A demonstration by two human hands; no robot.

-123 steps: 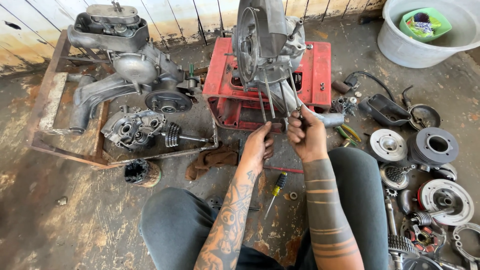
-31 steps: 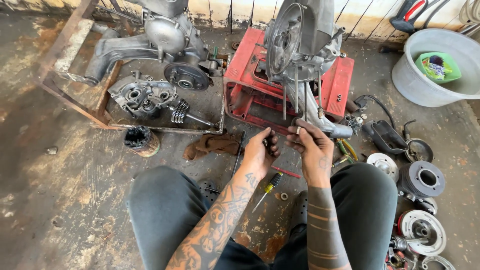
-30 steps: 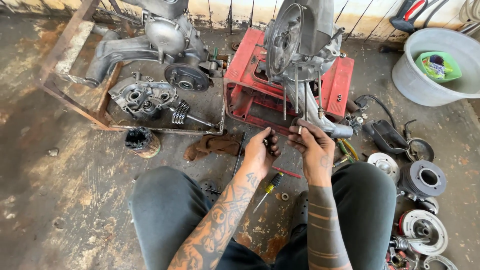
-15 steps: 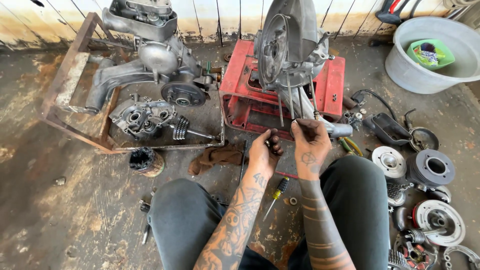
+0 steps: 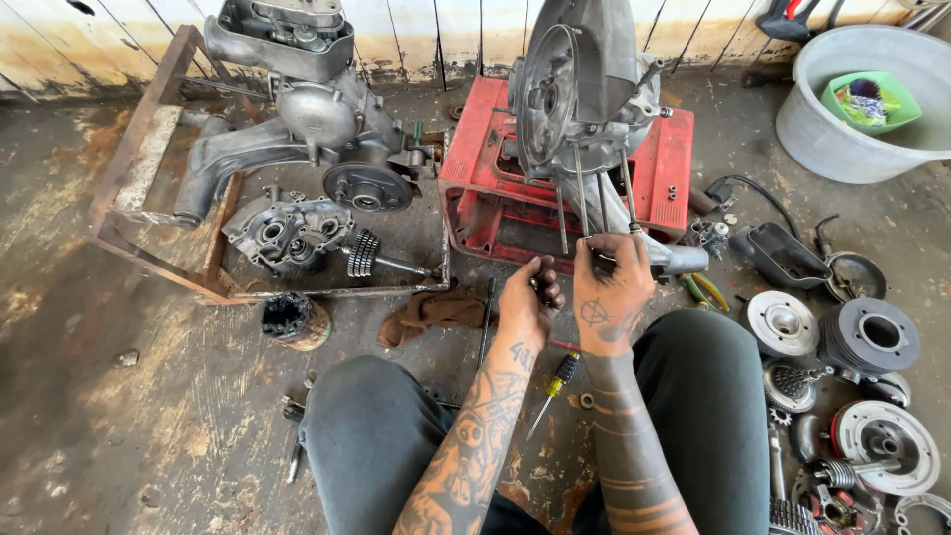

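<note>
A grey engine case [image 5: 584, 89] stands upright on a red metal stand [image 5: 475, 188], with several long studs [image 5: 580, 203] pointing toward me. My right hand [image 5: 612, 297] is raised to the stud ends, fingertips pinched on one of them. My left hand [image 5: 527, 302] sits just left of it, fingers curled around a small dark part; what it is I cannot tell. A screwdriver with a yellow and black handle [image 5: 555, 381] lies on the floor between my knees.
A rusty frame [image 5: 149, 178] at the left holds another engine [image 5: 307, 109] and a gear case [image 5: 287, 233]. A brown rag [image 5: 431, 312] lies near it. Brake drums, a cylinder [image 5: 872, 337] and small parts crowd the right. A grey tub [image 5: 832, 129] stands at the back right.
The view has shifted and steadied on the engine. My right hand rose slightly to the stud ends; my left hand stays close beside it.
</note>
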